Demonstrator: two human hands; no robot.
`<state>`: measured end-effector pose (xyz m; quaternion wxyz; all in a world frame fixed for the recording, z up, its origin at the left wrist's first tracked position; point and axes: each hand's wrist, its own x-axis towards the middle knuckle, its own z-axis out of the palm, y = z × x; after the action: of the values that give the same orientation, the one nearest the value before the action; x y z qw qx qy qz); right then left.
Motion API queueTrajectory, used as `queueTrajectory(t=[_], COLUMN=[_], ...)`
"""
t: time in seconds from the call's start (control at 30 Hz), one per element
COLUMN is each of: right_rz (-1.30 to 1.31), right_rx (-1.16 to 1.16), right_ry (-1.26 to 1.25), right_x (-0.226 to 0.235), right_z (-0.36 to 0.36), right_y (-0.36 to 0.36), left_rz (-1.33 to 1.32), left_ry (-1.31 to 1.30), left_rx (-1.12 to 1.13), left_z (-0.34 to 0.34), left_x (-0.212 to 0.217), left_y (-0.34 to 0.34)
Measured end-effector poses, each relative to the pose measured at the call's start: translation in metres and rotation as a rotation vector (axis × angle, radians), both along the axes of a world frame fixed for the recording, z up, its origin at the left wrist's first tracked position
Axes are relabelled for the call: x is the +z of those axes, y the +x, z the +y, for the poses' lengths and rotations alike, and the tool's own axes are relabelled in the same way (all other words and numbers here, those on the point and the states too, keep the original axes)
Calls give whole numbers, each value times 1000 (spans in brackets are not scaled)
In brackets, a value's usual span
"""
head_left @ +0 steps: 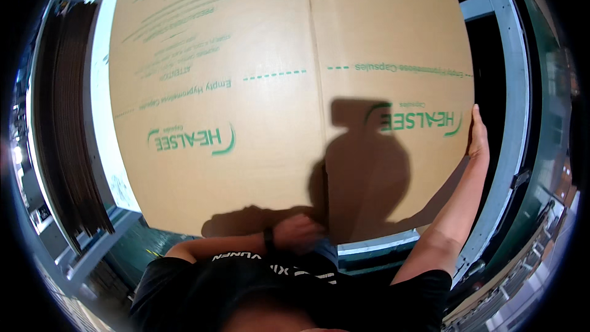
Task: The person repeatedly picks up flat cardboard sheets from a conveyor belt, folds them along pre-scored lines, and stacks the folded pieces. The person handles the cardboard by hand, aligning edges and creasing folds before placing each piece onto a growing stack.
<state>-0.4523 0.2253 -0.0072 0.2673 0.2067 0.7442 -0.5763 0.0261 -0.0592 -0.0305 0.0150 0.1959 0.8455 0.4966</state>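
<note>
Right hand (479,135) rests unclenched against cardboard (264,98) by the right edge of the metal frame (518,67); left hand (298,232), near the front edge, blurred, grip impossible to tell

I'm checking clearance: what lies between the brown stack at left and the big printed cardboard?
In the head view, a pale strip, apparently part of a work surface, shows between the brown stack and the printed cardboard.

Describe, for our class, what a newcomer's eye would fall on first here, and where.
A broad brown cardboard sheet with green print fills the middle, a large dark shadow lying across its lower right part. The right hand is at the sheet's right edge; the left hand, blurred, is near its lower edge.
</note>
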Motion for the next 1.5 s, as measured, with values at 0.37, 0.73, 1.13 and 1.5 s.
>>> queueTrajectory(t=[0.37, 0.73, 1.13, 1.5], right_rz=[417, 537, 377, 582], right_rx=[23, 48, 129, 338], right_ry=[643, 1086, 1101, 755], right_x=[-11, -14, 3, -5], right_z=[-9, -31, -34, -1], right_y=[16, 22, 31, 43], left_rz=[-8, -236, -199, -12], left_ry=[258, 128, -239, -395], left_rx=[-157, -249, 29, 414], left_z=[-15, -7, 33, 49], left_x=[-24, -6, 15, 45], left_y=[-1, -24, -9, 4])
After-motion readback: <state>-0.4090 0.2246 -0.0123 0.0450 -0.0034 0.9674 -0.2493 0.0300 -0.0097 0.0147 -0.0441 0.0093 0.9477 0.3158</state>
